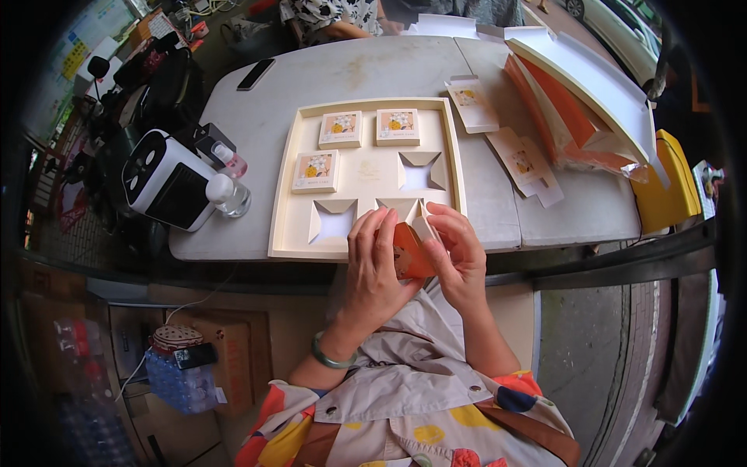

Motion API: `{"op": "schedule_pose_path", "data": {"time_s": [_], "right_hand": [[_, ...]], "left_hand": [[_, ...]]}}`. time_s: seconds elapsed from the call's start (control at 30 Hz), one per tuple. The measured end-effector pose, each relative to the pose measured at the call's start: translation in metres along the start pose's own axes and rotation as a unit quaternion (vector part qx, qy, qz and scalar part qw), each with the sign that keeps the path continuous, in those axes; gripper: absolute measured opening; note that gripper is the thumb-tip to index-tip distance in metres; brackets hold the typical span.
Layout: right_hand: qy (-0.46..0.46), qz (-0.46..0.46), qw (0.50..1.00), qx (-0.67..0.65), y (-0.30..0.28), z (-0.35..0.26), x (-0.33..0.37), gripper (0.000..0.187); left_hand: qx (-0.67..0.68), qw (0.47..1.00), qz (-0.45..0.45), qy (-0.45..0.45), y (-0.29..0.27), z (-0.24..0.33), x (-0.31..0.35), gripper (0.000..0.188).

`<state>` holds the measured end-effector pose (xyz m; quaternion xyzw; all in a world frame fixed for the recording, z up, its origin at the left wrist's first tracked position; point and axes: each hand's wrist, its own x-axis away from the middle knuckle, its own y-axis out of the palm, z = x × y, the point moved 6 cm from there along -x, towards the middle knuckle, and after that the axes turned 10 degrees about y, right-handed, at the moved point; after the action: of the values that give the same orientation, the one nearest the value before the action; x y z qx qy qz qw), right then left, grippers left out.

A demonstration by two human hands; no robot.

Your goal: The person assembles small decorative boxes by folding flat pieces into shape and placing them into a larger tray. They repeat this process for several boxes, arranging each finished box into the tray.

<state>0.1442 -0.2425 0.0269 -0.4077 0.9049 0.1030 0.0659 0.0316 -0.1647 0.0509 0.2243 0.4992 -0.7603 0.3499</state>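
While both hands work close together at about five o'clock of the cream tray (278, 233), the step in hand looks to be folding or closing a small orange box (411, 261). The left hand (372, 265) grips it from the nine o'clock side, and the right hand (461, 249) from the three o'clock side, fingers at a pale flap (422, 227) on its upper end; whether the fingertips touch each other, I cannot tell. The box sits tilted between them, over the tray's near edge. As I judge it, the next move calls for pressing that flap in neatly without crushing the sides, then perhaps setting the box in one of the tray's bare slots. From the hands, three finished boxes (316, 170) stand in the tray between ten and twelve o'clock, and two opened-out cartons (527, 165) lie on the table (498, 222) between one and two.
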Motion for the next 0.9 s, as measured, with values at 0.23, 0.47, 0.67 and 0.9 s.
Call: {"op": "schedule_pose_path", "data": {"time_s": [0.23, 0.47, 0.67, 0.9], "right_hand": [[-0.012, 0.007, 0.999, 0.035, 0.0, -0.006, 0.002, 0.026], [-0.09, 0.036, 0.987, 0.125, 0.012, -0.015, 0.01, 0.031], [-0.194, 0.02, 0.948, 0.251, 0.021, -0.029, 0.012, 0.037], [-0.192, -0.037, 0.91, 0.365, 0.03, -0.026, 0.009, 0.045]], "left_hand": [[0.011, 1.0, -0.004, 0.008, -0.001, 0.003, -0.001, 0.099], [0.008, 1.0, 0.027, 0.01, -0.002, 0.007, -0.003, 0.096], [0.004, 0.998, 0.057, 0.002, -0.002, 0.005, -0.003, 0.089], [0.01, 0.998, 0.051, -0.025, 0.0, -0.004, 0.003, 0.081]]}}
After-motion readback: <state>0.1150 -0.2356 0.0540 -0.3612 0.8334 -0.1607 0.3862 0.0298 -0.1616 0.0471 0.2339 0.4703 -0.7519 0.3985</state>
